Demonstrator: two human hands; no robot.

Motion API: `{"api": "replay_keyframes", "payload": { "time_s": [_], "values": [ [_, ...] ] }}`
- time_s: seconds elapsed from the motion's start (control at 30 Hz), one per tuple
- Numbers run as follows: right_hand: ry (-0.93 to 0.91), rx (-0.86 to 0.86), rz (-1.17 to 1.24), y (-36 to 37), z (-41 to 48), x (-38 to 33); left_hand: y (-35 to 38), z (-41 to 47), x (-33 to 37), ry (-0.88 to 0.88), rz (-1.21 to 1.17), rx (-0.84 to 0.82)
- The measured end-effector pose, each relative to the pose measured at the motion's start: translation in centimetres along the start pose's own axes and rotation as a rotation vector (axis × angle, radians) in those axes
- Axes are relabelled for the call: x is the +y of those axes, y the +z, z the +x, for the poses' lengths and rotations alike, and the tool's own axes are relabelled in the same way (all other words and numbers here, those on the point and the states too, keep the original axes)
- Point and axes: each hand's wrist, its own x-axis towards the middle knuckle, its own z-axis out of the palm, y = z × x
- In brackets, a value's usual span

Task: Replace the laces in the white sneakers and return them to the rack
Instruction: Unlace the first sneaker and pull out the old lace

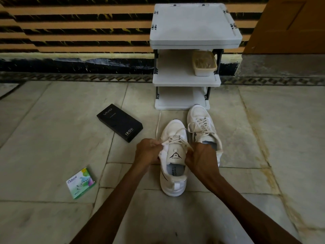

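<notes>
Marble floor (52,120) carries both sneakers before the white rack (186,81); near sneaker (173,166) sits heel toward the person for lacing. Left hand (148,152) pinches its lace (174,138) at the left eyelets; right hand (200,155) grips the right side, probably steadying it.

We see two bare hands, the left hand (149,152) and the right hand (202,155). Back from the fingers, both wrists and forearms run bare and slim to the lower edge of our view.
</notes>
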Motion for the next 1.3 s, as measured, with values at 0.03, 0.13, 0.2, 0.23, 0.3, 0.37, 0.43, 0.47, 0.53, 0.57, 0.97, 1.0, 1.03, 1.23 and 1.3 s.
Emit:
{"api": "replay_keyframes", "payload": {
  "time_s": [0.03, 0.13, 0.2, 0.23, 0.3, 0.37, 0.43, 0.47, 0.53, 0.57, 0.97, 1.0, 1.03, 1.23, 1.3],
  "values": [
    [0.029, 0.021, 0.042, 0.1, 0.1, 0.1, -0.1, 0.2, -0.3, -0.077, -0.117, -0.041],
    [0.046, 0.058, 0.083, 0.3, 0.3, 0.0, 0.0, -0.1, -0.5, -0.025, -0.033, -0.023],
    [0.016, 0.059, 0.089, 0.5, 0.4, -0.1, 0.0, -0.6, -0.5, 0.091, 0.095, 0.015],
    [-0.002, 0.069, 0.09, 0.7, 0.2, -0.1, 0.1, -0.8, -0.6, 0.136, 0.145, 0.031],
    [-0.045, 0.128, 0.081, 0.9, -0.3, -0.5, 0.1, -1.4, -0.6, 0.215, 0.231, 0.063],
    [-0.134, 0.174, -0.024, 1.0, -0.6, -1.0, 0.2, -1.7, -0.7, 0.295, 0.283, 0.079],
    [-0.23, 0.203, -0.177, 1.3, -0.3, -1.4, 0.4, -2.0, -0.7, 0.326, 0.317, 0.088],
    [-0.258, 0.208, -0.204, 1.3, 0.1, -1.6, 0.4, -2.0, -0.7, 0.316, 0.321, 0.097],
    [-0.274, 0.169, -0.215, 1.2, 0.7, -2.3, 0.5, -1.8, -0.8, 0.308, 0.317, 0.111],
    [-0.284, 0.124, -0.219, 1.3, 1.0, -2.5, 0.5, -1.8, -0.7, 0.307, 0.315, 0.116],
    [0.296, 0.107, 0.638, 1.2, 3.1, -2.5, 0.2, -2.1, -0.7, 0.219, 0.3, 0.107],
    [0.176, 0.151, 0.505, 1.0, 3.0, -2.5, 0.2, -2.2, -0.6, 0.23, 0.31, 0.101],
    [0.065, 0.186, 0.359, 0.6, 3.0, -2.4, 0.2, -2.2, -0.5, 0.238, 0.306, 0.095],
    [-0.367, 0.112, -0.314, 1.3, 4.1, -2.2, 0.5, -2.1, -0.3, 0.233, 0.322, 0.077],
    [-0.428, 0.107, -0.366, 1.7, 4.2, -2.2, 0.6, -2.0, -0.2, 0.222, 0.3, 0.072]
  ]
}}
